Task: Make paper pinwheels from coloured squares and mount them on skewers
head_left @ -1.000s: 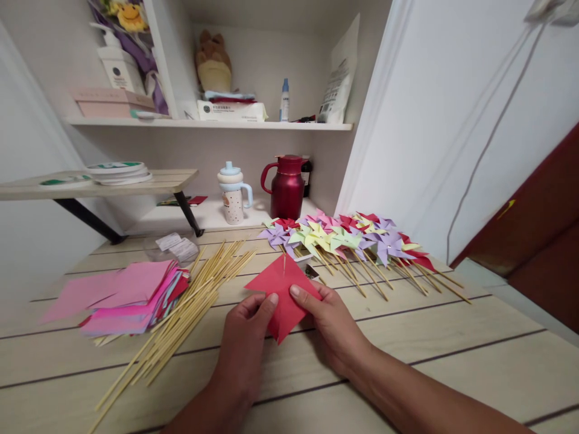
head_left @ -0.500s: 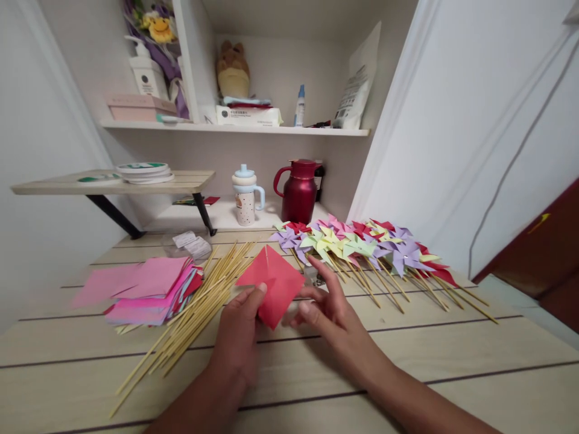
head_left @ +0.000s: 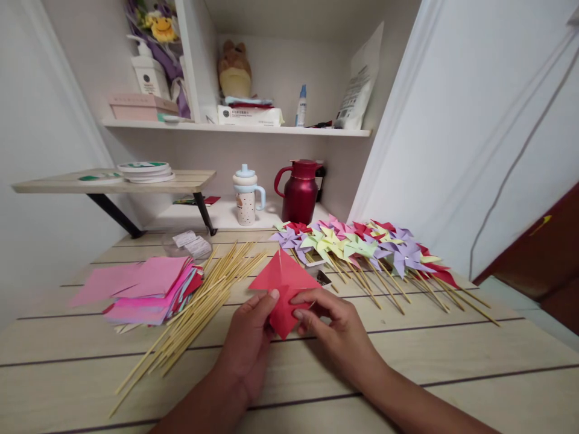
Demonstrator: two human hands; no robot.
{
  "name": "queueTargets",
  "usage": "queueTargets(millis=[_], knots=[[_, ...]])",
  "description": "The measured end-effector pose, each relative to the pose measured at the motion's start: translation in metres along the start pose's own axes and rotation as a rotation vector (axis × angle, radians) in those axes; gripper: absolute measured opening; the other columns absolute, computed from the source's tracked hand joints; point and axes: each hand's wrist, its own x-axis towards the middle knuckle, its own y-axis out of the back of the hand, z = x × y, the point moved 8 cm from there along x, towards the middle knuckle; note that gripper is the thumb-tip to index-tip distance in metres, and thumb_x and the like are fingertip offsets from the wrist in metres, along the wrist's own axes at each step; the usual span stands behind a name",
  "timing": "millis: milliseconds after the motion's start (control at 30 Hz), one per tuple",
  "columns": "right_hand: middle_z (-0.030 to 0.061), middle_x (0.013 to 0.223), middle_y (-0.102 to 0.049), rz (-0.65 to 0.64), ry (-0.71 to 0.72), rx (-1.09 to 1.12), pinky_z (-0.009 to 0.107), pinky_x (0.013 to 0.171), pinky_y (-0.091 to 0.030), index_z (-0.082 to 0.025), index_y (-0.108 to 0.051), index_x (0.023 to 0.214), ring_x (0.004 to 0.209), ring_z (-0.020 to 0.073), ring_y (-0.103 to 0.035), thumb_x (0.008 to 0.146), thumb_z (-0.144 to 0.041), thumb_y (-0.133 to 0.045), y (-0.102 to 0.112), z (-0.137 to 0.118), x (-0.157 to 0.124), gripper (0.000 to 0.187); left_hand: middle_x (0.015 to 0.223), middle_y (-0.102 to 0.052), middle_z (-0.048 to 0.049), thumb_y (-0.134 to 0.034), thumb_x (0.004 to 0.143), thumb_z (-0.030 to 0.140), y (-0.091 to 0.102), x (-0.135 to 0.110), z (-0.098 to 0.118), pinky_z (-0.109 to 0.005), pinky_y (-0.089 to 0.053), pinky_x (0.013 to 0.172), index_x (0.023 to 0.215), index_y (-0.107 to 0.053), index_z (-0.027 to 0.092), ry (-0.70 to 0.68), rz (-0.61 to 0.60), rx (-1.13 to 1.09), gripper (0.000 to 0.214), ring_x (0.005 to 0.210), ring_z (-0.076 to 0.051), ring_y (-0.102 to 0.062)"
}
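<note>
A square of red paper (head_left: 281,274), turned corner-up with slits running in from its corners, is held above the table in front of me. My left hand (head_left: 253,325) pinches its lower left side, thumb on top. My right hand (head_left: 330,316) has its fingers and thumb closed on the lower right side. Left of the paper lies a loose bundle of thin wooden sticks (head_left: 199,313). Finished paper pinwheels (head_left: 357,244) on sticks lie in a row to the right. Just beyond my right hand, a small container (head_left: 322,278) with dark bits is partly hidden.
Coloured paper sheets (head_left: 154,280) are stacked at the left, near a clear container with labels (head_left: 192,244). At the back stand a cup (head_left: 245,202) and a red jug (head_left: 301,196). A small raised shelf (head_left: 190,181) juts over the table's left rear.
My right hand has moved from beside the red paper to grip it, its raised index finger now curled down. The paper and my left hand have shifted slightly right.
</note>
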Motion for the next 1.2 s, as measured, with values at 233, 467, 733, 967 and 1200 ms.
queueTargets(millis=[233,467,733,967,1200], knots=[[0.0051,0.095,-0.064,-0.071,0.116,-0.078,0.025,0.058,-0.052,-0.024,-0.070,0.106,0.068,0.0136,-0.065,0.083,-0.006,-0.047,-0.008,-0.005,-0.003,0.037,0.079,-0.069,-0.0044,-0.072,0.078,0.032,0.008,0.001,0.007,-0.027,-0.047,0.070,0.079,-0.073,0.014,-0.037,0.054,-0.034,0.018,0.072,-0.015,-0.059],[0.0039,0.086,-0.068,0.071,0.115,-0.158,0.026,0.060,-0.050,-0.023,-0.074,0.094,0.065,0.0138,-0.062,0.078,-0.008,-0.059,0.005,-0.009,-0.003,0.027,0.082,-0.071,-0.0066,-0.070,0.079,0.032,0.000,0.000,0.000,-0.029,-0.048,0.071,0.082,-0.073,0.014,-0.011,0.006,-0.042,0.019,0.073,-0.017,-0.061],[-0.0020,0.068,-0.059,0.080,-0.047,0.032,0.022,0.047,-0.046,-0.021,-0.074,0.090,0.049,0.0097,-0.053,0.077,-0.022,-0.070,0.005,0.006,-0.003,0.014,0.077,-0.070,-0.0055,-0.073,0.076,0.033,0.002,-0.001,-0.001,-0.029,-0.047,0.071,0.077,-0.072,0.014,-0.023,0.034,-0.029,0.020,0.071,-0.016,-0.061],[-0.0051,0.053,-0.052,0.052,-0.044,0.012,0.021,0.044,-0.038,-0.020,-0.076,0.094,0.043,0.0085,-0.046,0.078,-0.026,-0.072,0.000,0.003,-0.005,0.018,0.076,-0.070,-0.0049,-0.076,0.072,0.033,0.003,-0.002,0.000,-0.029,-0.048,0.070,0.075,-0.071,0.014,-0.027,0.069,-0.041,0.020,0.069,-0.016,-0.060],[-0.0026,0.055,-0.057,0.076,-0.035,0.024,0.021,0.045,-0.040,-0.019,-0.075,0.082,0.046,0.0094,-0.048,0.078,-0.029,-0.073,0.003,0.001,-0.006,0.011,0.074,-0.068,-0.0019,-0.077,0.072,0.031,0.005,-0.003,0.000,-0.027,-0.046,0.069,0.073,-0.069,0.015,-0.045,0.095,-0.044,0.018,0.070,-0.014,-0.059]])
